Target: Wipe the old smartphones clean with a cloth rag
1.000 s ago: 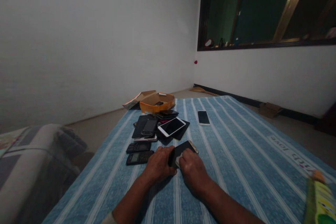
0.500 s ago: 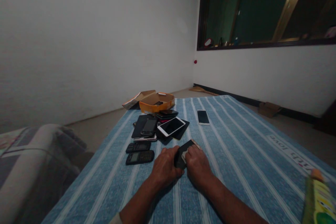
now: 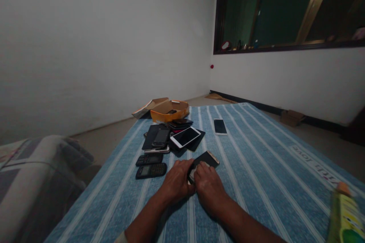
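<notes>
A smartphone with a dark screen and a pale gold edge (image 3: 207, 157) lies tilted between my two hands, low over the striped cloth. My left hand (image 3: 178, 179) is closed around its near left side. Over the screen, my right hand (image 3: 207, 182) is bunched on a small white cloth or tissue (image 3: 192, 173) that presses against the glass; the fingers hide most of it. Left of my hands sit two black keypad phones (image 3: 151, 171), one behind the other. Just beyond is a pile of phones topped by a white smartphone (image 3: 185, 137).
Another white smartphone (image 3: 220, 127) lies apart at the back right. An open orange box (image 3: 170, 113) stands at the far end of the blue striped cloth (image 3: 256, 182). A yellow-green package (image 3: 345, 216) is at the right edge, and a draped grey fabric (image 3: 42, 182) at left.
My right hand has slid down the phone's screen toward me and to the left with the white cloth, uncovering the upper screen. My left hand keeps its hold.
</notes>
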`<control>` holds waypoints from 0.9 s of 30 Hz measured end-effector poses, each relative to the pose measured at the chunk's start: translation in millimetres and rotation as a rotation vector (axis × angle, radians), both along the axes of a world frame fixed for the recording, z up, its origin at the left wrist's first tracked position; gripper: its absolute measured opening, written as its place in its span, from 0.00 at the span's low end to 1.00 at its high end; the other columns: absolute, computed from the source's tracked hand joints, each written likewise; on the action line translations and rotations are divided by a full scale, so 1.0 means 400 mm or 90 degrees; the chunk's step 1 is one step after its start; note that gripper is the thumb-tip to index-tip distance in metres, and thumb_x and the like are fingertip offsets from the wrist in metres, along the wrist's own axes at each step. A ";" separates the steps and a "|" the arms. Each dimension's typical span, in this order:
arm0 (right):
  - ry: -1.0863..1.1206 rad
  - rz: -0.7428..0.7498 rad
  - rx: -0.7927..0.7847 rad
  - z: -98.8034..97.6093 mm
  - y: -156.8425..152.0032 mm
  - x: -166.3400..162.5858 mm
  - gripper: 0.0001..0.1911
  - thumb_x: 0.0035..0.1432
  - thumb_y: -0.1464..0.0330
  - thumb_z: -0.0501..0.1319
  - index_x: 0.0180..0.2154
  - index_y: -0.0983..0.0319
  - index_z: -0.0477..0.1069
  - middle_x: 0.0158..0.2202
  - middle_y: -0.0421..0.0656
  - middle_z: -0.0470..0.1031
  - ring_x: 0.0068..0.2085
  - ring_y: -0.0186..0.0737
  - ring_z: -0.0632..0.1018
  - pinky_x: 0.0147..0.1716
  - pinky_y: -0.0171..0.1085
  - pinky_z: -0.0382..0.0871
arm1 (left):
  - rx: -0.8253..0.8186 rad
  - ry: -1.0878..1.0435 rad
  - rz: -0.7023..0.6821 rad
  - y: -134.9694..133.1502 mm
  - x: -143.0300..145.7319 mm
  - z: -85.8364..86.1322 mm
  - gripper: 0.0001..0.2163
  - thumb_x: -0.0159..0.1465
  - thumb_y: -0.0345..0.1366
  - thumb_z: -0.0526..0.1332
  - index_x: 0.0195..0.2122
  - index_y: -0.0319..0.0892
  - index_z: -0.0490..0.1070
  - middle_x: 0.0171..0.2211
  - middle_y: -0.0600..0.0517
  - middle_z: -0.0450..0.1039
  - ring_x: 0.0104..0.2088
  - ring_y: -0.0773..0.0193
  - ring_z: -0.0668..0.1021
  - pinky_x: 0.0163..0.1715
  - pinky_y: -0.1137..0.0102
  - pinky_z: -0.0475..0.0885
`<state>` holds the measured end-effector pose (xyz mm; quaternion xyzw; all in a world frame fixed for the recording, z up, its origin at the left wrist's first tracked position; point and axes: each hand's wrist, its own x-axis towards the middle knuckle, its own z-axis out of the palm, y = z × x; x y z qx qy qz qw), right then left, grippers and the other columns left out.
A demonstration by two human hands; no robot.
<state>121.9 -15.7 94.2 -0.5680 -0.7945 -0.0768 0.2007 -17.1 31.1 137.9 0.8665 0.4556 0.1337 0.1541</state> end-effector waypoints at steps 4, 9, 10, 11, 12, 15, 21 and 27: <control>0.004 -0.017 0.035 -0.017 0.021 0.015 0.15 0.60 0.81 0.57 0.47 0.70 0.76 0.48 0.57 0.77 0.56 0.54 0.73 0.52 0.49 0.68 | -0.035 -0.002 0.021 0.001 -0.008 0.008 0.31 0.47 0.34 0.69 0.55 0.37 0.68 0.49 0.43 0.76 0.49 0.48 0.74 0.50 0.59 0.69; 0.033 -0.063 0.061 -0.007 0.051 0.069 0.12 0.59 0.82 0.57 0.39 0.67 0.77 0.45 0.54 0.77 0.53 0.52 0.74 0.53 0.48 0.68 | -0.046 -0.049 0.047 -0.012 -0.018 0.006 0.26 0.47 0.33 0.68 0.50 0.39 0.71 0.45 0.46 0.76 0.47 0.50 0.75 0.46 0.60 0.71; 0.047 -0.061 0.064 -0.008 0.054 0.074 0.11 0.59 0.82 0.57 0.38 0.67 0.77 0.43 0.53 0.77 0.52 0.52 0.74 0.52 0.48 0.69 | -0.039 -0.065 0.053 -0.015 -0.020 0.003 0.26 0.47 0.33 0.68 0.50 0.39 0.71 0.46 0.46 0.76 0.48 0.50 0.75 0.47 0.59 0.71; 0.062 -0.055 0.068 -0.012 0.056 0.075 0.11 0.59 0.82 0.58 0.36 0.66 0.77 0.42 0.53 0.77 0.51 0.51 0.75 0.52 0.48 0.69 | -0.029 -0.080 0.059 -0.018 -0.022 -0.002 0.26 0.47 0.32 0.68 0.50 0.40 0.71 0.47 0.46 0.76 0.48 0.50 0.75 0.48 0.58 0.71; 0.074 -0.042 0.074 -0.018 0.057 0.073 0.10 0.59 0.82 0.58 0.36 0.66 0.76 0.42 0.52 0.77 0.51 0.51 0.75 0.52 0.48 0.69 | -0.016 -0.092 0.067 -0.021 -0.023 -0.007 0.27 0.46 0.32 0.68 0.50 0.41 0.70 0.49 0.45 0.75 0.49 0.49 0.75 0.49 0.57 0.71; 0.094 0.039 0.098 -0.040 0.052 0.049 0.10 0.57 0.82 0.59 0.37 0.66 0.76 0.45 0.53 0.76 0.52 0.50 0.75 0.54 0.48 0.69 | 0.019 -0.098 0.095 -0.024 -0.026 -0.024 0.30 0.45 0.32 0.69 0.52 0.39 0.70 0.51 0.42 0.75 0.50 0.46 0.75 0.51 0.54 0.71; 0.155 0.180 0.070 -0.042 0.048 0.033 0.11 0.56 0.82 0.59 0.38 0.65 0.75 0.45 0.51 0.76 0.53 0.47 0.75 0.57 0.46 0.66 | 0.051 -0.083 0.102 -0.022 -0.025 -0.033 0.31 0.45 0.34 0.71 0.53 0.38 0.70 0.49 0.41 0.76 0.50 0.46 0.76 0.53 0.54 0.71; 0.227 0.060 0.086 -0.065 0.089 0.086 0.16 0.55 0.84 0.53 0.38 0.65 0.75 0.54 0.55 0.71 0.60 0.49 0.69 0.58 0.49 0.64 | 0.020 -0.056 0.125 -0.024 -0.023 -0.025 0.33 0.45 0.34 0.71 0.55 0.35 0.69 0.51 0.40 0.74 0.52 0.45 0.74 0.54 0.54 0.69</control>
